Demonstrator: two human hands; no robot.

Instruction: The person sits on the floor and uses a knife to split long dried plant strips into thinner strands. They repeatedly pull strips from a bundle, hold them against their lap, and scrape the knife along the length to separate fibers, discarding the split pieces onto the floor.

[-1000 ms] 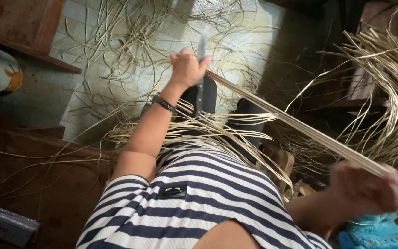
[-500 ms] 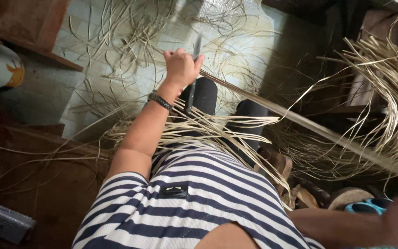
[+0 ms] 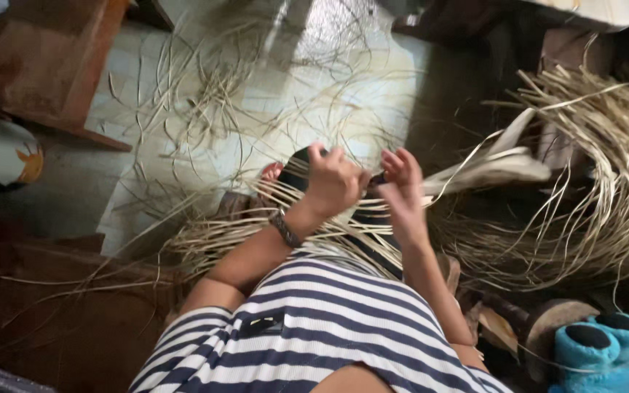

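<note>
My left hand [image 3: 333, 182] is closed in a fist above my dark-trousered knees, a beaded band on its wrist. It grips the near end of a pale flat strip [image 3: 493, 169] that runs off to the right. My right hand [image 3: 402, 185] is right beside it, almost touching, with its fingers bent and apart against the same strip. Whether it grips the strip is hidden. Thin straw-coloured strips [image 3: 256, 229] lie across my lap under both forearms.
A big loose heap of pale strips [image 3: 606, 196] fills the right side. More strips are scattered over the light floor [image 3: 205, 109]. A wooden bench [image 3: 45, 65] stands top left, a brown board [image 3: 74, 313] lower left, and blue slippers [image 3: 598, 353] bottom right.
My right hand has come in from the far lower right to just beside my left hand. My left hand has drawn back toward my knees. The long taut strip between them is no longer stretched.
</note>
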